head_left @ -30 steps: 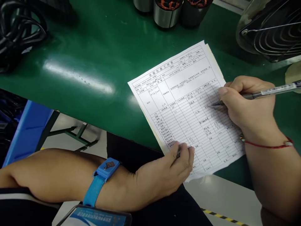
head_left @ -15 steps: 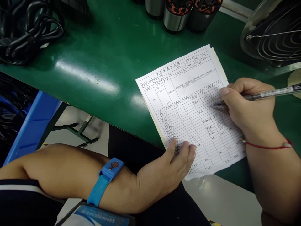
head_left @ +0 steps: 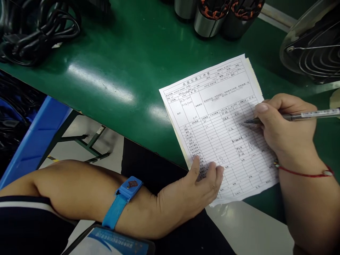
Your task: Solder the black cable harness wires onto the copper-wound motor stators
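Note:
A printed form (head_left: 223, 102) with a table of rows and handwritten entries lies tilted on the green workbench, other sheets under it. My right hand (head_left: 288, 124) is closed around a pen (head_left: 305, 115), its tip at the form's right-hand columns. Resting flat on the form's lower left part is my left hand (head_left: 193, 184), fingers apart, covering some of the row labels. A blue wrist strap (head_left: 123, 200) circles my left wrist, and a red string bracelet (head_left: 302, 173) my right one.
Black coiled cables (head_left: 39, 32) lie at the bench's far left. Metal motor cylinders (head_left: 209, 23) with copper windings stand at the back. A fan with a wire guard (head_left: 316, 46) is at the right. A blue bin (head_left: 32, 131) stands below the bench's left edge.
The whole view has shifted slightly, so the bench things appear further right. My left hand stays on the form, and my right hand keeps the pen at nearly the same spot on it.

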Available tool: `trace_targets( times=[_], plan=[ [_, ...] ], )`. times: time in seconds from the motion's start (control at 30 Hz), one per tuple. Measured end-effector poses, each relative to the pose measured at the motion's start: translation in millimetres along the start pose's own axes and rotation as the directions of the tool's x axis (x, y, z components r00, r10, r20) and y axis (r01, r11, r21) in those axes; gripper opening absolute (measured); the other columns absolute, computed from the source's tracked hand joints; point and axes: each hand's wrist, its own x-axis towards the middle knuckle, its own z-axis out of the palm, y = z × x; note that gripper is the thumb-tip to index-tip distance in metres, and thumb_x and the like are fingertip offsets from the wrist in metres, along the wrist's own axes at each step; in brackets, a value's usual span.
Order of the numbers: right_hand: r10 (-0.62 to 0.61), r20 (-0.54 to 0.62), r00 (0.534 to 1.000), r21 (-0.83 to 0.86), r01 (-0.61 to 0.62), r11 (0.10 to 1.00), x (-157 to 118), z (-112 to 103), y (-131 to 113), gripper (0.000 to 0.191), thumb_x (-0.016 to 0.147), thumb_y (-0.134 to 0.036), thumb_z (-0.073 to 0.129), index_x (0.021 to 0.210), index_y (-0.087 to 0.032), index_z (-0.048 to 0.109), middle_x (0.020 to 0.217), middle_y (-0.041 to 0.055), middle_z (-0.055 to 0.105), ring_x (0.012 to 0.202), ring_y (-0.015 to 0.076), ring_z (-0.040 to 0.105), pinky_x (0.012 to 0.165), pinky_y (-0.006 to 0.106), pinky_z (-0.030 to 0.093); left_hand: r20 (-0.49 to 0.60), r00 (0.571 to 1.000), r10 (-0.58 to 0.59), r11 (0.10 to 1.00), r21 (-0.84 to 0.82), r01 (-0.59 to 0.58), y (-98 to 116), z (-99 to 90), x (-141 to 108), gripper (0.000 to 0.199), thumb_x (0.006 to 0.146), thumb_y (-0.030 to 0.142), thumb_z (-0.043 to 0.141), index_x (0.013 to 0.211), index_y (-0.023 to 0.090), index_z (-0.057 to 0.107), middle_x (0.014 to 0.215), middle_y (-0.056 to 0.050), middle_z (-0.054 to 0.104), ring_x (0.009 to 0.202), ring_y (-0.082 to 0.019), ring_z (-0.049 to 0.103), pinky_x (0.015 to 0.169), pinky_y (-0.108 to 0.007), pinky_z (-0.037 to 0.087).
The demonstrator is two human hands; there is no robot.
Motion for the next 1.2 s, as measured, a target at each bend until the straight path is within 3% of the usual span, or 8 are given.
trace_targets(
  times=[0.2,0.47,0.57,0.67,0.73,0.87,1.03,1.2],
  plan=[
    [0.013,0.027,1.000,0.036,-0.014,0.999,-2,-1,-3,0.034,0.081,-0.040,0.072,0.059,-0.020,0.056,0.050,-0.0008,0.050,0.043,0.0114,0.041,0.038,0.027,0.030,-0.027,0.999,-0.021,0.996,-0.082,0.018,-1,4.3,1,0.043,0.097,0.030,0.035,0.138,0.021,0.045,0.147,-0.009,0.039,0.133,-0.023,0.040,0.104,-0.050,0.049],
    [0.090,0.012,0.996,0.072,-0.091,0.993,-10,5,-16,0.021,0.081,-0.030,0.072,0.067,-0.021,0.059,0.055,-0.0025,0.053,0.046,0.0115,0.043,0.043,0.027,0.032,-0.048,0.999,0.010,0.995,-0.102,-0.015,-7,9.5,5,0.041,0.098,0.032,0.034,0.137,0.023,0.043,0.145,-0.007,0.037,0.130,-0.023,0.040,0.102,-0.056,0.050],
    [0.162,0.120,0.979,0.050,-0.169,0.984,-18,10,-35,0.017,0.077,-0.023,0.075,0.070,-0.021,0.059,0.062,-0.0032,0.055,0.053,0.0112,0.046,0.047,0.025,0.035,-0.063,0.998,0.014,0.996,-0.085,-0.019,-9,11.3,6,0.038,0.099,0.032,0.032,0.135,0.025,0.043,0.144,-0.006,0.038,0.129,-0.021,0.041,0.100,-0.054,0.051],
    [0.200,0.325,0.924,0.049,-0.228,0.972,-23,16,-51,0.017,0.075,-0.021,0.077,0.075,-0.022,0.059,0.069,-0.0034,0.056,0.058,0.0109,0.049,0.048,0.022,0.039,-0.090,0.996,0.012,0.997,-0.076,-0.019,-8,14.3,7,0.036,0.099,0.034,0.032,0.132,0.026,0.044,0.142,-0.006,0.039,0.126,-0.021,0.043,0.097,-0.053,0.052],
    [0.205,0.383,0.901,0.033,-0.235,0.971,-26,21,-55,0.018,0.078,-0.022,0.074,0.072,-0.022,0.057,0.067,-0.0037,0.055,0.057,0.0106,0.048,0.047,0.022,0.039,-0.113,0.994,0.009,0.997,-0.073,-0.018,-8,16.4,8,0.036,0.098,0.035,0.033,0.131,0.026,0.045,0.141,-0.006,0.040,0.125,-0.021,0.043,0.095,-0.052,0.053],
    [0.167,0.330,0.929,-0.002,-0.177,0.984,-32,31,-51,0.020,0.082,-0.020,0.070,0.071,-0.022,0.054,0.063,-0.0042,0.054,0.053,0.0103,0.047,0.045,0.024,0.038,-0.134,0.991,0.005,0.997,-0.078,-0.016,-10,18.7,9,0.035,0.098,0.033,0.032,0.130,0.026,0.045,0.139,-0.005,0.042,0.124,-0.020,0.044,0.093,-0.050,0.053],
    [0.000,0.292,0.957,0.071,-0.022,0.997,-41,35,-39,0.032,0.084,-0.012,0.064,0.061,-0.021,0.043,0.056,-0.0050,0.043,0.049,0.0099,0.039,0.043,0.027,0.030,-0.133,0.991,0.032,0.997,-0.064,-0.041,-14,17.9,9,0.035,0.099,0.028,0.029,0.130,0.028,0.046,0.140,-0.002,0.041,0.124,-0.018,0.043,0.093,-0.047,0.053],
    [-0.018,0.263,0.965,0.036,0.009,0.999,-41,37,-41,0.032,0.083,-0.011,0.063,0.061,-0.022,0.044,0.054,-0.0044,0.044,0.047,0.0114,0.040,0.042,0.029,0.031,-0.137,0.989,0.052,0.996,-0.059,-0.061,-18,17.7,9,0.036,0.099,0.030,0.030,0.131,0.029,0.045,0.140,-0.002,0.041,0.124,-0.018,0.044,0.093,-0.045,0.053]
  ],
)
